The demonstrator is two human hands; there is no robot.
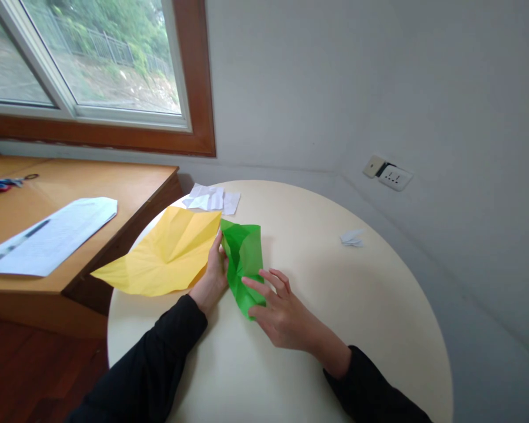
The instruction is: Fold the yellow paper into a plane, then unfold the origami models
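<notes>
A creased sheet of green paper (249, 252) is held up above the round table, partly folded, between my two hands. My left hand (214, 267) grips its left edge, with the fingers partly hidden behind the paper. At the lower right of the sheet, my right hand (280, 308) has its thumb and index finger on the paper, while the other fingers are spread. Left of the green sheet lies a large yellow sheet of paper (165, 252) with fold lines, its left corner sticking out past the table edge. My left wrist is close to its right side.
White folded papers (209, 198) lie at the table's back edge, and a small white folded paper (351, 238) at the right. The wooden desk (132, 176) on the left bears printed sheets (70, 229), a pen (22, 239) and scissors (9, 183). A wall socket (395, 176) is behind.
</notes>
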